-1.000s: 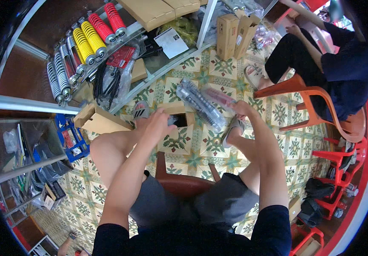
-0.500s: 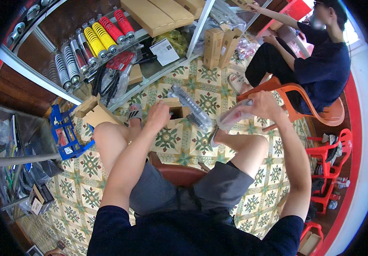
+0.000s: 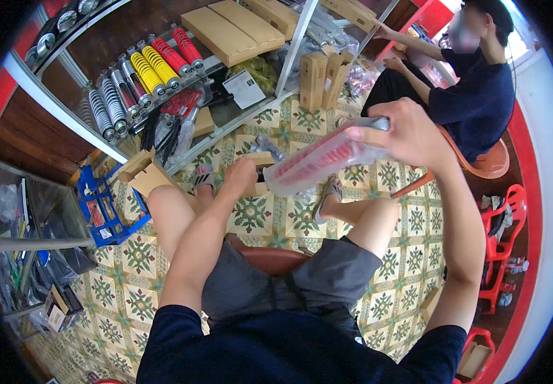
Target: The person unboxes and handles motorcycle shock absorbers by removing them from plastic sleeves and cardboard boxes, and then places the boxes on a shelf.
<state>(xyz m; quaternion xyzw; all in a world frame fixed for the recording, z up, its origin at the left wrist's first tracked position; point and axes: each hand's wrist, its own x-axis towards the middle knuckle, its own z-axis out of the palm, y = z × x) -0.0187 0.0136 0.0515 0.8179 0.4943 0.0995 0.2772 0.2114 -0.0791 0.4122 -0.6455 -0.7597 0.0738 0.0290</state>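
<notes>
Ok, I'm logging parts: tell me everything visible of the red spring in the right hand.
The red spring is coiled and wrapped in cloudy, see-through plastic, with a grey end showing at the top. The right hand grips that upper end, holding it slanted down leftward above the floor, its lower end near the cardboard box; contact is unclear.

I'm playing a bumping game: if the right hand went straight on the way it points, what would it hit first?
Probably the box, with the red spring in the right hand touching it first; how far apart they are is unclear.
</notes>
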